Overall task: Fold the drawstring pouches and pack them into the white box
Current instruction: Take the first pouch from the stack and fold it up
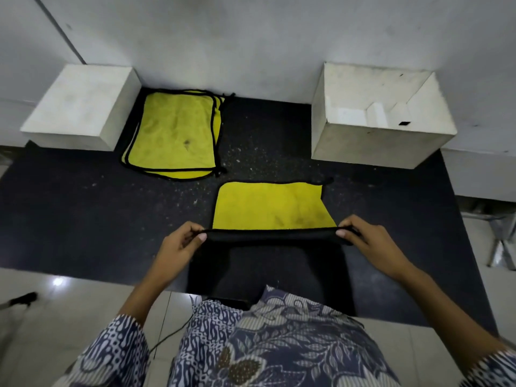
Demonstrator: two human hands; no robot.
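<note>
A yellow drawstring pouch [272,206] with black trim lies on the black mat [83,213] in front of me. My left hand [178,244] pinches the left end of its black near edge, and my right hand [368,241] pinches the right end. That edge is lifted off the mat and stretched between them. A stack of more yellow pouches [174,132] lies flat at the back left. The open white box [382,115] stands at the back right with nothing visible inside.
A closed white box [81,107] stands at the back left, beside the stack. A white wall runs behind both boxes. Pale glossy floor tiles border the mat's near edge and right side. A thin dark cable trails on the tiles near my left arm.
</note>
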